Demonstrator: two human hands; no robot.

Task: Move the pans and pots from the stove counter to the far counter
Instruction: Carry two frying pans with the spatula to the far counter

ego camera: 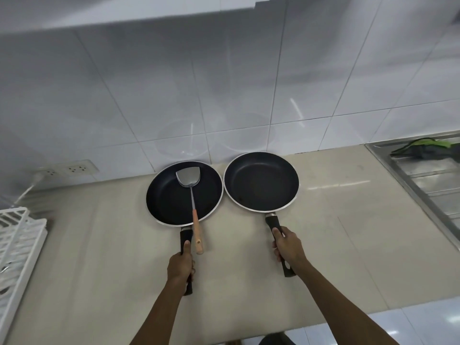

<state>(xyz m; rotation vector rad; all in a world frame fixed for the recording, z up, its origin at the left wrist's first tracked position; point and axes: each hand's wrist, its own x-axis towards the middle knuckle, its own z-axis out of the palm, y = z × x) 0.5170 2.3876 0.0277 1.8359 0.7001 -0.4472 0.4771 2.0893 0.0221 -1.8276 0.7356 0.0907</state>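
Observation:
Two black frying pans sit side by side on the beige counter (104, 245), close to the tiled wall, their rims almost touching. The left pan (169, 195) holds a metal spatula (188, 179) whose wooden handle sticks out over the rim toward me. My left hand (179, 266) is closed around the left pan's black handle. The right pan (261, 181) is empty, and my right hand (288, 245) grips its black handle. Both pans look flat on the counter.
A white dish rack (17, 240) stands at the left edge. A steel sink drainboard (428, 180) with a green and dark cloth (423, 149) lies at the right. Wall sockets (72, 168) sit low on the tiles at the left. The counter's front edge runs below my arms.

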